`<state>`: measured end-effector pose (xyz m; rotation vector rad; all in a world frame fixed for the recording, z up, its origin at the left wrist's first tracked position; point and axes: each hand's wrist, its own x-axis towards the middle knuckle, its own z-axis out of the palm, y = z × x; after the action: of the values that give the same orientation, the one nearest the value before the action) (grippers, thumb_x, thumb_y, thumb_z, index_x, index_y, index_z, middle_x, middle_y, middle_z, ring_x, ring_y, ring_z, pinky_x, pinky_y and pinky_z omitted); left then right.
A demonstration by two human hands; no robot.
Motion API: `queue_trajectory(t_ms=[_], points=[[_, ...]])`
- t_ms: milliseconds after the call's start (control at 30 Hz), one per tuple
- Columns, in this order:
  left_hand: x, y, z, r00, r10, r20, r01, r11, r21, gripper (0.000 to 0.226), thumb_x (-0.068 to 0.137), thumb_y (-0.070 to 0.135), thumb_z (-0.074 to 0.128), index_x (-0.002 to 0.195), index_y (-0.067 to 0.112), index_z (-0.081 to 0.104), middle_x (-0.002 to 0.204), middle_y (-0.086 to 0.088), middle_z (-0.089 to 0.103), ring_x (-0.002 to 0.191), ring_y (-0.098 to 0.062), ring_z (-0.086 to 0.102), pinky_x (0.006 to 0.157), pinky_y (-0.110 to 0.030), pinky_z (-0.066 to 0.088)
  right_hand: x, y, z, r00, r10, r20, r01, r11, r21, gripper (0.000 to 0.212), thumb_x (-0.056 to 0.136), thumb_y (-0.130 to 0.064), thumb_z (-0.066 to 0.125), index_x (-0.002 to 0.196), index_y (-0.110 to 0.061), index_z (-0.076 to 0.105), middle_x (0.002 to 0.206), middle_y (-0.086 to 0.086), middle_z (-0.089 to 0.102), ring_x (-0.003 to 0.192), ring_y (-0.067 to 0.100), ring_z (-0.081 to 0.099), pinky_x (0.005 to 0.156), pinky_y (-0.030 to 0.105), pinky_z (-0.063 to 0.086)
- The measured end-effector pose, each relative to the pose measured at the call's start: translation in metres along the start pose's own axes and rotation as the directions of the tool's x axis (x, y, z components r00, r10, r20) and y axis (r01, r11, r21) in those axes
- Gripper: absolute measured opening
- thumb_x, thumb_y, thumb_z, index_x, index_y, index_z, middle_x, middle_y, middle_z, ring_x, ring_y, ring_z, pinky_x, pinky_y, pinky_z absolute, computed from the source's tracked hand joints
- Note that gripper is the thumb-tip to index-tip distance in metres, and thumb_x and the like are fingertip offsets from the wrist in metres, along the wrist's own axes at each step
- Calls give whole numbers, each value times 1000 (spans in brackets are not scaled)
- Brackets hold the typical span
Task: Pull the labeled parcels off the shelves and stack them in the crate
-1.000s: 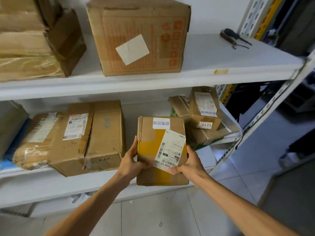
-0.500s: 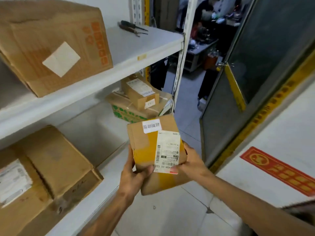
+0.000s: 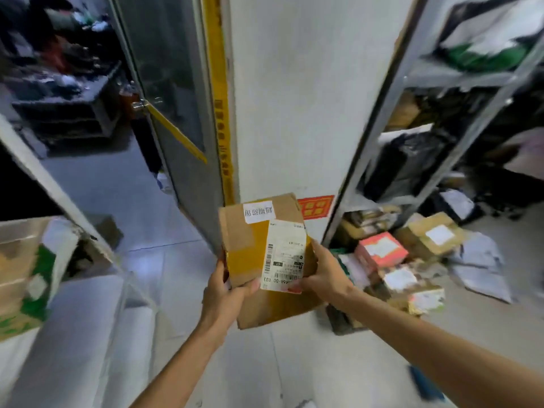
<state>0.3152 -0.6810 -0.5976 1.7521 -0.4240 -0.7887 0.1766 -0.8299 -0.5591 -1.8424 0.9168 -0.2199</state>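
I hold a small brown cardboard parcel (image 3: 250, 245) with yellow tape, a white shipping label and a small white sticker, in front of me above the floor. My left hand (image 3: 225, 287) grips its lower left edge. My right hand (image 3: 323, 272) grips its right side, thumb on the label. To the right, a dark crate (image 3: 338, 319) on the floor is heaped with labeled parcels, among them a pink box (image 3: 382, 248) and a brown box (image 3: 429, 237). The crate's walls are mostly hidden by my right arm and the parcels.
The white shelf (image 3: 76, 334) I faced earlier is at the lower left, with a green-printed box (image 3: 23, 275) on it. A grey metal rack (image 3: 441, 113) with bags stands on the right. A white pillar (image 3: 294, 98) and an open glass door (image 3: 164, 98) are straight ahead. Loose mail bags (image 3: 482, 266) lie on the floor.
My view has swung right, away from the shelves toward the pillar and the floor pile. The parcel came off the shelf and stays held in both hands.
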Motion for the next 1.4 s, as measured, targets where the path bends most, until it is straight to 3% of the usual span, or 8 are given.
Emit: queue_trajectory(t_ms=[233,400,467,567,700,1100,1267,1400], points=[[54,48,150,926,5,377,-46,994,102,76,77,24,81,137,46,41,104,24,65,107,-14,62,95,-48,53,-14,70,-123,934,216,-286,-178,972,153,93,70,-3,83,144,-22,29,124,-8,50,123,13,45,100,29,37],[79,82,255,824,-24,566,-79,985,156,56,79,20,79,112,50,46,104,16,65,104,-17,62,92,-46,54,-15,121,-198,845,332,-419,-242,937,254,99,60,-8,88,141,-23,33,123,-10,52,123,14,47,108,40,40],[90,92,290,780,-38,625,-86,982,168,57,78,21,80,121,42,48,110,10,66,104,-17,63,91,-45,54,-13,139,-222,819,357,-449,-230,921,313,98,57,-13,89,139,-24,37,120,-7,61,117,15,56,102,46,47],[108,104,338,710,-48,703,-122,974,190,59,79,17,78,125,36,47,105,13,65,98,-8,61,86,-36,54,-7,162,-252,769,405,-494,-187,882,432,80,67,-18,87,133,-25,43,110,-9,68,99,8,66,85,32,57],[150,113,395,652,-107,750,-144,954,262,47,75,14,82,104,39,54,104,12,68,97,-11,63,89,-35,53,20,190,-287,716,468,-518,-173,838,518,65,76,-10,80,130,-22,45,107,-7,69,90,6,69,65,19,56],[335,98,558,479,-320,817,-143,891,432,59,75,4,80,121,30,55,97,15,70,93,-5,63,77,-26,51,172,294,-345,563,691,-453,-187,641,744,65,77,-1,77,130,-23,46,111,-1,71,98,16,70,85,40,58],[401,68,617,432,-426,795,-154,833,531,53,75,4,79,105,41,57,102,14,69,94,-6,62,72,-24,49,228,351,-346,536,748,-392,-211,568,796,70,76,-2,79,132,-26,44,109,-13,65,98,6,63,87,31,56],[433,35,653,413,-431,803,-241,798,552,55,73,14,83,103,46,50,96,21,63,93,-3,58,77,-23,45,263,406,-330,490,798,-350,-216,501,838,84,66,-3,86,132,-32,43,117,-7,63,112,17,60,94,44,54]])
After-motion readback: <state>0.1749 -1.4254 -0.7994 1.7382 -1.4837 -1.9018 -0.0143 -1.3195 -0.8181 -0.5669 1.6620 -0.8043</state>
